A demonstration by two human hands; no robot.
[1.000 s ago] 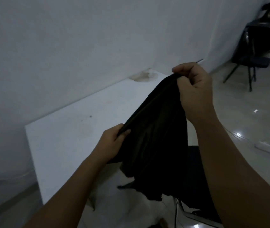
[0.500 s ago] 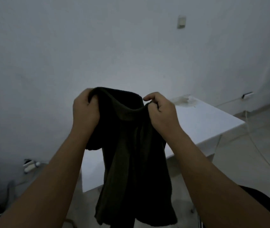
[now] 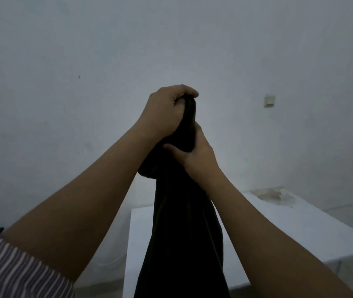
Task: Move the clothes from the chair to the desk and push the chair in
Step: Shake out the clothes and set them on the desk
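dark garment (image 3: 184, 233) clenched by left hand (image 3: 164, 112), right hand (image 3: 195, 153).

left arm: short striped fabric sleeve (image 3: 16, 269), pale and dark lines, seen above the elbow | right arm: bare | hands: bare

One dark garment (image 3: 184, 233), held up centre. Two hands: left hand (image 3: 167, 112), right hand (image 3: 195, 155). One white desk (image 3: 289, 229), far right. One wall plate (image 3: 269, 100), right. One striped sleeve (image 3: 16, 272), near left.
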